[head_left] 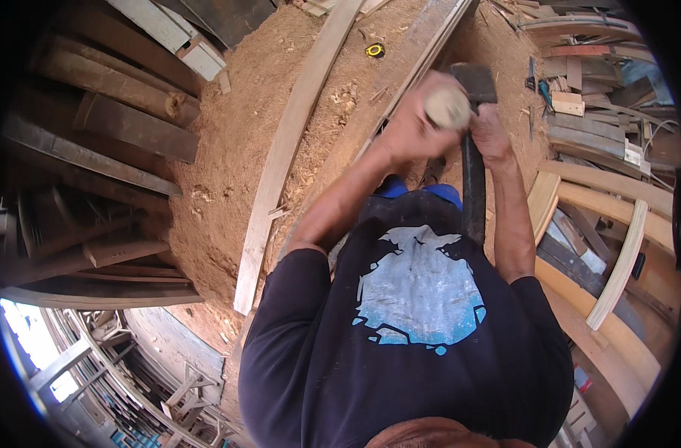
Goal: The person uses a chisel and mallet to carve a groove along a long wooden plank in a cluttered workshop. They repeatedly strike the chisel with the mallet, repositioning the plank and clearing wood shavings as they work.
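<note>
My left hand point(415, 128), smeared by motion, is closed round a pale round wooden piece point(446, 108) seen end-on, like the butt of a mallet or thick handle. Close beside it on the right, my right hand point(493, 138) has its fingers curled in. What it grips is mostly hidden. A dark block point(476, 82) lies just beyond both hands. From under them a long dark bar point(473, 187) runs back toward my body, along the right side of my shirt.
A long pale board point(296, 142) lies on the sawdust-covered floor point(213, 194) to the left. Beyond it is a yellow tape measure point(375, 50). Dark planks point(135, 127) are stacked at far left. Curved pale boards point(617, 261) and offcuts crowd the right, near a teal-handled tool point(545, 93).
</note>
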A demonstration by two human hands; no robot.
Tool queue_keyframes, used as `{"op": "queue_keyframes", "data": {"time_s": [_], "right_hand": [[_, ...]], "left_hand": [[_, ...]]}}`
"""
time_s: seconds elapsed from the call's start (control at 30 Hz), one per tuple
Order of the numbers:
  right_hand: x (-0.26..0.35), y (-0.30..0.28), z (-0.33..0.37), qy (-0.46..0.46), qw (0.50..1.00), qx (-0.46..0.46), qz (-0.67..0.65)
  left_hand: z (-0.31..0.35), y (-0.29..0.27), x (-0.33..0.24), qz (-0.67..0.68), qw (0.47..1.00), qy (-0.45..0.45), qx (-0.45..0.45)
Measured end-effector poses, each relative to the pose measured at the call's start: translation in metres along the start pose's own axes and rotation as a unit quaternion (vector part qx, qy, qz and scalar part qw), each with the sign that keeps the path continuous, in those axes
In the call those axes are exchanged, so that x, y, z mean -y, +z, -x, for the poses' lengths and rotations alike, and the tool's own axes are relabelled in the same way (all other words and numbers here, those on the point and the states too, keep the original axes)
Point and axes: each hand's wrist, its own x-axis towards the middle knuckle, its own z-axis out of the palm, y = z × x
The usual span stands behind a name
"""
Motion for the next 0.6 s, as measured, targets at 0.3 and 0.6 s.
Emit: {"op": "queue_keyframes", "data": {"time_s": [0.3, 0.6], "right_hand": [[0.101, 0.065, 0.048, -0.386, 0.902, -0.086, 0.173], [0.114, 0.08, 0.05, -0.501, 0.844, -0.082, 0.173]], "left_hand": [[-0.023, -0.045, 0.055, -0.048, 0.985, -0.152, -0.06], [0.0, -0.05, 0.102, -0.064, 0.976, -0.208, -0.011]]}}
